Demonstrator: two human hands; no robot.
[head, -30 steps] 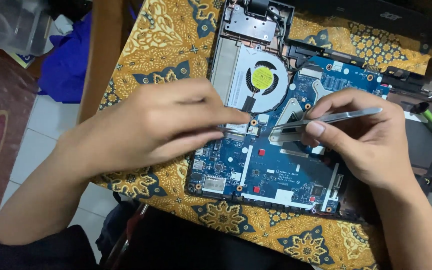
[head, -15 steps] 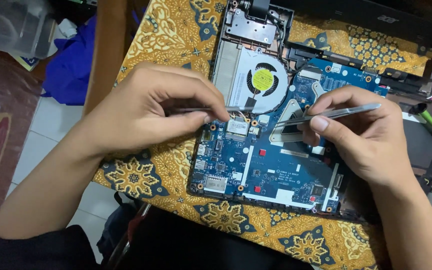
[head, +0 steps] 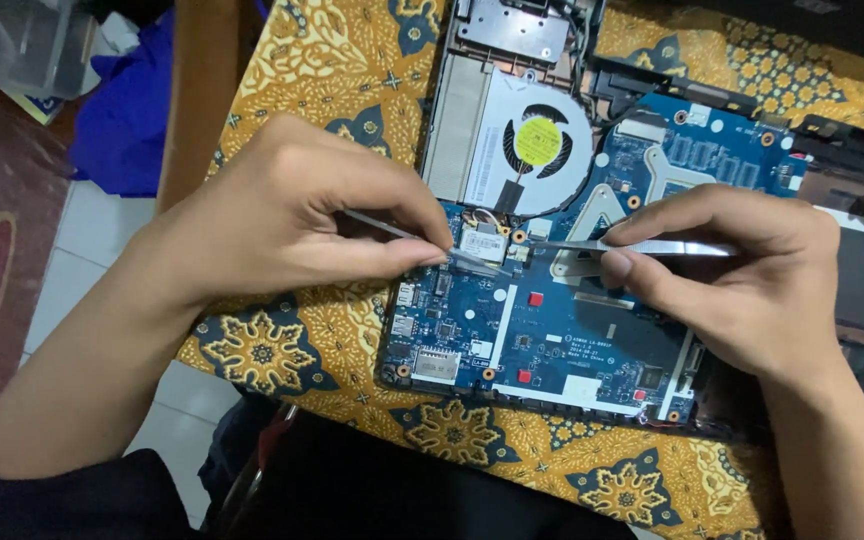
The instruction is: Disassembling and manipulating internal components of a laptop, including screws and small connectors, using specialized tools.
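Partly hidden: your right hand (head: 752, 290) covers the right middle of the blue motherboard (head: 552, 340), and your forearm hides its lower right corner. Chassis parts at the table's right edge are cut off by the frame, as is the metal plate at the top. Board markings are too small to make out.

Your left hand (head: 292, 225) comes in from the left, knuckles up, closed with thumb and forefinger pinched on a thin metal tool (head: 422, 240). Its tip slants down-right and ends just beside the small silver card (head: 482, 243) near the board's upper left corner; whether it touches the card, you cannot tell.

Your right hand comes in from the lower right, fingers curled, thumb under and forefinger over a pair of silver tweezers (head: 642, 246) held level. Their tip points left and stops just right of that card, near 1 small connector.

Round cooling fan (head: 537, 145) with the yellow hub sits just above the card. All of it lies on the yellow patterned cloth (head: 302, 60) covering the table.
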